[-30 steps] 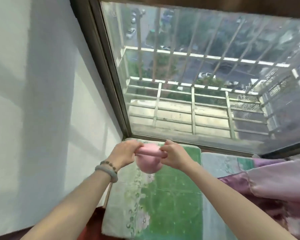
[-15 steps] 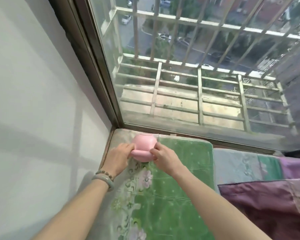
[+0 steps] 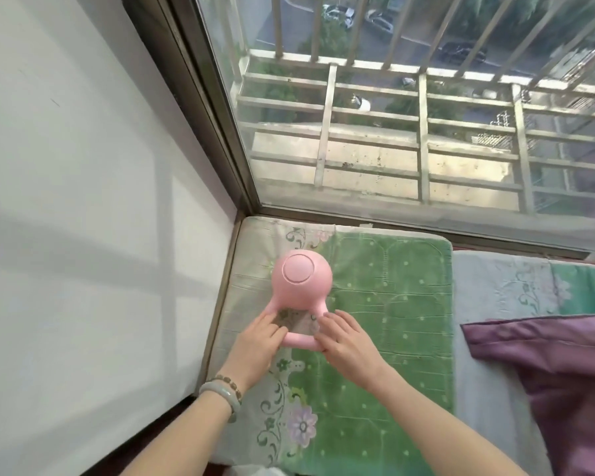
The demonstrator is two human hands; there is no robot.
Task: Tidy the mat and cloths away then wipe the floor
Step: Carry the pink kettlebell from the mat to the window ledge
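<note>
A pink kettlebell (image 3: 302, 281) lies on its side on the green floral mat (image 3: 385, 304) in the window corner, its flat base facing up. My left hand (image 3: 258, 341) and my right hand (image 3: 346, 341) both grip the ends of its handle, which points toward me. A second pale green mat (image 3: 516, 297) lies to the right, partly covered by a purple cloth (image 3: 557, 369). My left wrist wears a bead bracelet and a jade bangle.
A white wall (image 3: 83, 235) rises close on the left of the mat. The large window (image 3: 409, 97) with its dark frame runs along the mat's far edge, with barred railings outside.
Both hands have lowered the pink kettlebell from the air onto the green mat and tipped it over, so its base faces up. The view has tilted downward.
</note>
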